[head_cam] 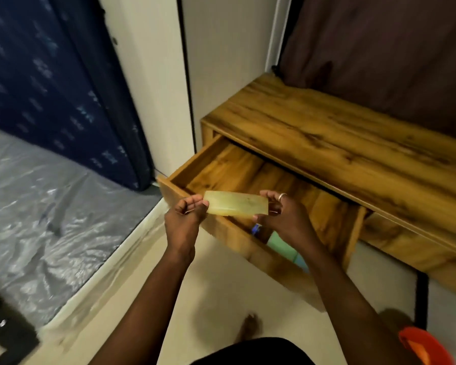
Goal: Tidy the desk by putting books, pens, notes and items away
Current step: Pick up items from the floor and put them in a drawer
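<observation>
A flat, pale yellow translucent box (236, 203) hangs level above the open wooden drawer (221, 164) of the desk (327, 127). My left hand (187, 214) pinches its left end and my right hand (284, 217), with a ring on one finger, grips its right end. Inside the drawer, under my right wrist, lie a green item (281, 245) and a small blue object (256, 229), both partly hidden. The bare wooden drawer floor shows at the back.
The desk stands against a brown curtain (379, 48) and a white wall. A mattress in plastic wrap (37, 206) lies at the left, with a dark blue mattress (50, 75) leaning behind it. An orange object (427, 346) shows at the bottom right. My foot is on the pale floor.
</observation>
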